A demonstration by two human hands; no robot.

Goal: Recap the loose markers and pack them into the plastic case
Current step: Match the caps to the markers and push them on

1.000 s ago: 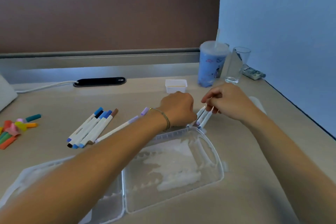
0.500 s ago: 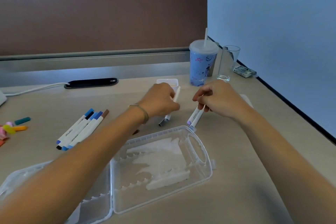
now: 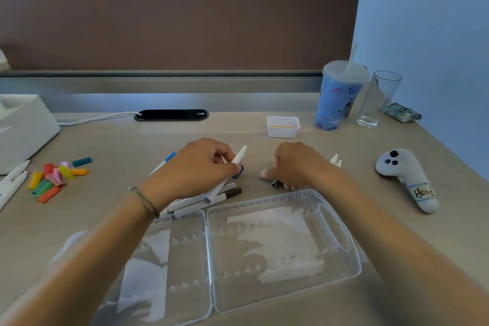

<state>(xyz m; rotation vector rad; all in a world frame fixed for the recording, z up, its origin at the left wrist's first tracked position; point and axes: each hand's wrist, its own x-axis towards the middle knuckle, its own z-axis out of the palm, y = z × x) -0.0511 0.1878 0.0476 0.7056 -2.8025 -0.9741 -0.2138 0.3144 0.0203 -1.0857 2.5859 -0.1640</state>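
Fingers (image 3: 225, 160) of left hand (image 3: 195, 167) curled round marker (image 3: 227, 174), tilted for capping; right hand (image 3: 293, 167) pinching dark cap (image 3: 275, 184). Case (image 3: 341, 235) open on table (image 3: 119, 145) below, unfilled.

One head-worn wide view looks down, close over the desk (image 3: 397, 299).

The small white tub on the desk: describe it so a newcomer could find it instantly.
Start at the brown divider panel along the desk's far edge, then move right to the blue lidded cup. Just left of it sits the small white tub, the only squat, rectangular, opaque container; the neighbouring drinking glass is clear.
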